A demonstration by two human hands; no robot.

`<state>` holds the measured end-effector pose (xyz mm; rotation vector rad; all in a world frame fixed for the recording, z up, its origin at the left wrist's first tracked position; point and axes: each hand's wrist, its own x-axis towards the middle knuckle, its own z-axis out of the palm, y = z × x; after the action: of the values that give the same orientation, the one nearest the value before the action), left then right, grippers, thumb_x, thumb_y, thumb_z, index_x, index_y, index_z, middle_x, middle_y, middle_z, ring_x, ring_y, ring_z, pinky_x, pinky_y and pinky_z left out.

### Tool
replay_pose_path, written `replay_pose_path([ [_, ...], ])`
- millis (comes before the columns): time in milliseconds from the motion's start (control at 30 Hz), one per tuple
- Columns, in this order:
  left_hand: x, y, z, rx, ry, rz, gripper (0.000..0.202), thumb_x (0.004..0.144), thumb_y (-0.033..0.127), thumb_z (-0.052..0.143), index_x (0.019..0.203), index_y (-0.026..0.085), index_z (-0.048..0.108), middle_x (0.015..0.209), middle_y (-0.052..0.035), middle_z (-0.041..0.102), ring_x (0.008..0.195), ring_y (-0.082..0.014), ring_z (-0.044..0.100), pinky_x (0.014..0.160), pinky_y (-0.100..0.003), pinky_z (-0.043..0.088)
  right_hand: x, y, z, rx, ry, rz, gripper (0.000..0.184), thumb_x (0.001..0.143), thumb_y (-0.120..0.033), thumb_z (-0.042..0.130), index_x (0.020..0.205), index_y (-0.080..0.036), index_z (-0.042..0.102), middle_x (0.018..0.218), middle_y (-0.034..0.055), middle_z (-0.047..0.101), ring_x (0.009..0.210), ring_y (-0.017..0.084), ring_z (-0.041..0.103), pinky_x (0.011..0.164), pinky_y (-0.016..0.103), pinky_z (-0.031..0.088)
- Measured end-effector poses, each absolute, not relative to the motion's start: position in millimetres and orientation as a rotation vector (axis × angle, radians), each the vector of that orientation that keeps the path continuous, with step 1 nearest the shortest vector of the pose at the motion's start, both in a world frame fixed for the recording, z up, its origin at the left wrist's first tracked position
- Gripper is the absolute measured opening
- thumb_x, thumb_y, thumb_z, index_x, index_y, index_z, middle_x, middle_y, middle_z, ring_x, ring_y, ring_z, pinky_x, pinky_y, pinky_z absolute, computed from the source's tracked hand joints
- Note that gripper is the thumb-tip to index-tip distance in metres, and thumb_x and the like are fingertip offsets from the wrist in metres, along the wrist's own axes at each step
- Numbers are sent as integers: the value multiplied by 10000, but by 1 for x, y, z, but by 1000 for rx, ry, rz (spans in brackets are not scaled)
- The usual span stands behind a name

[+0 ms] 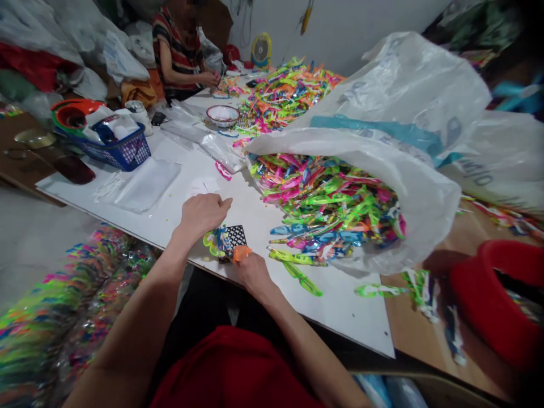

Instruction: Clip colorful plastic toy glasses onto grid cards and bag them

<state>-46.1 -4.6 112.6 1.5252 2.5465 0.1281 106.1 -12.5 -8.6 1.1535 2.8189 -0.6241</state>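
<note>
My left hand is above the near edge of the white table, its fingers curled and mostly hidden from me. Below it is a small bunch of yellow, green and blue plastic pieces, beside a black perforated grid. At the grid's near end, my right hand is closed on an orange plastic piece. Right of the hands, slim bright plastic pieces spill from the mouth of a large white plastic bag. A lime-green piece lies apart from the spill.
Clear plastic bags and a blue basket lie to the left, near a dark-liquid jar. Behind stand a bowl, a colourful heap and another person handling pieces. A red tub is at right.
</note>
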Motion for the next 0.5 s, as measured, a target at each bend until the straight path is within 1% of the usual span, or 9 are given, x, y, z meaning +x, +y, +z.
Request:
replay_pose_path([
  [100,-49,-4,114,1536,2542,111,563,847,545,251,877,206,699,925,-113,700,926,-300,623,781,-423,469,88,-16,0,1093,2831,-531,265,894,-104,358,1063,-150,557,981,115,621,815,199,613,656,267,441],
  [167,-52,-3,115,1525,2564,75,577,841,554,250,909,196,696,970,-128,696,960,-330,617,784,-440,470,76,-14,2,1052,2888,-572,239,889,-112,386,1050,-136,560,980,117,621,828,198,610,657,268,443],
  [233,-57,-1,116,1526,2578,45,587,835,564,250,935,191,691,995,-139,692,972,-354,614,782,-453,471,75,-6,2,1004,2920,-771,179,896,-191,452,1009,-142,581,944,93,636,835,191,605,670,260,442],
  [300,-62,0,116,1552,2564,25,596,830,582,244,934,201,690,993,-138,694,958,-362,619,773,-460,473,90,4,2,991,2936,-1015,175,879,-264,524,996,-157,599,939,64,646,855,174,597,707,246,438],
  [333,-64,1,116,1571,2555,21,598,827,592,241,925,209,691,989,-136,697,949,-364,621,767,-463,473,105,9,2,1025,2943,-1097,194,870,-260,542,1028,-162,597,957,55,645,866,164,591,729,241,436],
  [367,-65,2,115,1591,2546,19,598,826,598,239,915,217,692,985,-134,698,941,-365,624,760,-466,473,124,14,3,1091,2951,-1125,221,863,-223,541,1072,-165,586,988,53,638,881,156,585,751,239,434],
  [433,-65,3,112,1634,2531,20,582,826,594,245,904,230,692,978,-128,702,934,-365,626,750,-469,472,169,24,3,1314,2929,-981,294,851,-126,495,1135,-167,561,1049,70,612,902,162,575,774,258,433],
  [500,-61,4,110,1666,2508,17,559,821,592,263,909,244,691,978,-114,703,932,-358,627,739,-461,473,214,35,0,1530,2812,-656,303,834,-68,447,1094,-158,573,1063,100,586,916,198,564,768,296,433],
])
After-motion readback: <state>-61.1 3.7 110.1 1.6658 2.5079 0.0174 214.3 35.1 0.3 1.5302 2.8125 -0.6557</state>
